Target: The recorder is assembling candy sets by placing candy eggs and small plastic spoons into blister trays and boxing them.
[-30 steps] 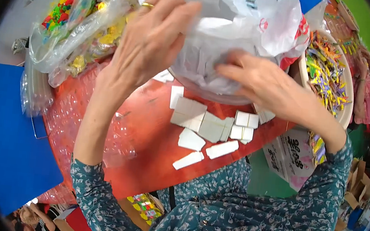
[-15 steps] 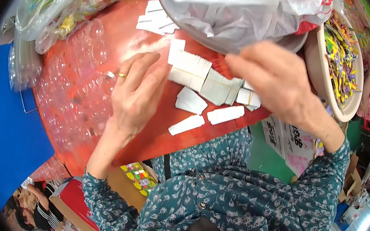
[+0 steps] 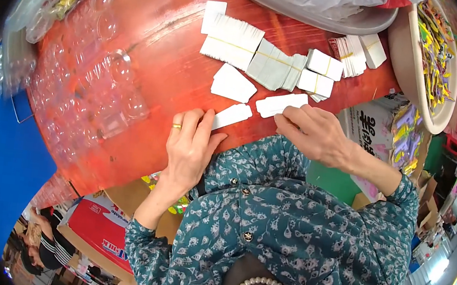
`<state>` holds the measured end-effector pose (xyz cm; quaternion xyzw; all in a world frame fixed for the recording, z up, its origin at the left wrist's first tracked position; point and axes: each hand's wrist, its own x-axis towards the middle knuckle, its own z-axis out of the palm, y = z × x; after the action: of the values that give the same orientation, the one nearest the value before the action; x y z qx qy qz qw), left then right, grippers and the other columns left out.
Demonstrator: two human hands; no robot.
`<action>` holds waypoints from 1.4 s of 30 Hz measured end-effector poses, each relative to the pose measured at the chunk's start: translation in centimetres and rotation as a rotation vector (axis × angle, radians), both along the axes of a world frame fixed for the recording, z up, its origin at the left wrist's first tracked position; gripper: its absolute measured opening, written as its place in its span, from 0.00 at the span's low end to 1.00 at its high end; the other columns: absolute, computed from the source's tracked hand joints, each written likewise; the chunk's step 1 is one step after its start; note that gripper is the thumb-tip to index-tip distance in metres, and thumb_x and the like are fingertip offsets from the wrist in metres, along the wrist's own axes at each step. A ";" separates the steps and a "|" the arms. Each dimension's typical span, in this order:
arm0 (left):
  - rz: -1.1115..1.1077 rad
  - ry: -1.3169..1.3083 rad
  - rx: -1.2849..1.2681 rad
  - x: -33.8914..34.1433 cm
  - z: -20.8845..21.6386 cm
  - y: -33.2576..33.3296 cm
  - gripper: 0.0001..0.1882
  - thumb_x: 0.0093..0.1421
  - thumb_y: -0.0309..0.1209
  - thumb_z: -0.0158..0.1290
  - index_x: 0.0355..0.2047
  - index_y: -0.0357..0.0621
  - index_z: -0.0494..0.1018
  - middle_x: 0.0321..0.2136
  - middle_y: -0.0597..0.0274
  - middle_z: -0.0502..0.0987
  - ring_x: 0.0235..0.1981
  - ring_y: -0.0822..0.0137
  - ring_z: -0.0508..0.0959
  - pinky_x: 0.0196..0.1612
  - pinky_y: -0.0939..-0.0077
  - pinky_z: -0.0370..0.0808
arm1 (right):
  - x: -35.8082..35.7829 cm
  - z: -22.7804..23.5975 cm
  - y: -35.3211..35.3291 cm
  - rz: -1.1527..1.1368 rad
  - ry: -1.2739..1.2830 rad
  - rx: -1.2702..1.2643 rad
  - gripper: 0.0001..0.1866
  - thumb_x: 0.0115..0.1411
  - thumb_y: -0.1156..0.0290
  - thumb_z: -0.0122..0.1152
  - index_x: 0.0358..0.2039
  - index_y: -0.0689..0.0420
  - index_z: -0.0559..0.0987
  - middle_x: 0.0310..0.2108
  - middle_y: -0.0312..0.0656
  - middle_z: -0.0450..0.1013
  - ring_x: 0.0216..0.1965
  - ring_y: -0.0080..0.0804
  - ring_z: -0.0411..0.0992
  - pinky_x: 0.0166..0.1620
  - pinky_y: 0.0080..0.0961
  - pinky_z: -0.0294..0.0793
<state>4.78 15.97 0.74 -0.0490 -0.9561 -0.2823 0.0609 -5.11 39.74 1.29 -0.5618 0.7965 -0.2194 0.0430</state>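
On the red table, my left hand (image 3: 188, 148), with a ring, has its fingers stretched out and thumb apart. Its fingertips are at the near end of a small white card pile (image 3: 233, 116). Bent fingers of my right hand (image 3: 318, 134) close on the right end of another white card pile (image 3: 281, 104); the thumb tip is partly hidden. Just beyond lie a loose stack of white cards (image 3: 233, 83), a long banded row of cards (image 3: 232, 42), and a greyish banded bundle (image 3: 270, 64).
Clear plastic blister shells (image 3: 91, 95) cover the table's left side. At the back, a grey basin (image 3: 309, 13) holds a plastic bag. A cream tub (image 3: 415, 62) of yellow and purple pieces stands right. More banded cards (image 3: 351, 55) lie near it; a red carton (image 3: 100, 226) sits below left.
Both hands have come nearer to my body, down to the two near white card piles. The view has shifted, showing more banded cards at the right.
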 end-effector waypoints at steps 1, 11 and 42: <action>-0.017 -0.028 0.026 0.0 -0.1 0.0 0.18 0.41 0.23 0.62 0.35 0.33 0.73 0.30 0.53 0.71 0.33 0.54 0.71 0.34 0.66 0.70 | 0.1 0.0 -0.1 -0.004 -0.001 -0.005 0.15 0.44 0.74 0.62 0.35 0.64 0.75 0.31 0.40 0.68 0.27 0.30 0.69 0.26 0.24 0.70; -0.086 -0.111 0.142 0.9 0.4 0.1 0.13 0.40 0.19 0.58 0.29 0.36 0.72 0.26 0.56 0.67 0.28 0.56 0.69 0.30 0.66 0.69 | 3.3 -0.7 -5.3 0.075 0.035 0.000 0.22 0.47 0.70 0.60 0.42 0.67 0.72 0.41 0.45 0.67 0.34 0.33 0.66 0.31 0.21 0.68; 0.094 0.022 0.165 1.6 -0.6 -0.8 0.16 0.43 0.24 0.60 0.34 0.35 0.73 0.28 0.55 0.69 0.29 0.56 0.70 0.32 0.66 0.70 | 2.9 0.4 -7.8 0.010 0.081 0.015 0.24 0.43 0.76 0.54 0.44 0.69 0.70 0.39 0.47 0.65 0.39 0.38 0.65 0.38 0.26 0.67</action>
<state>6.33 15.16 0.16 -0.0019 -0.9302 -0.3563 0.0884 -2.20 31.94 1.67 -0.5740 0.7963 -0.1903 0.0161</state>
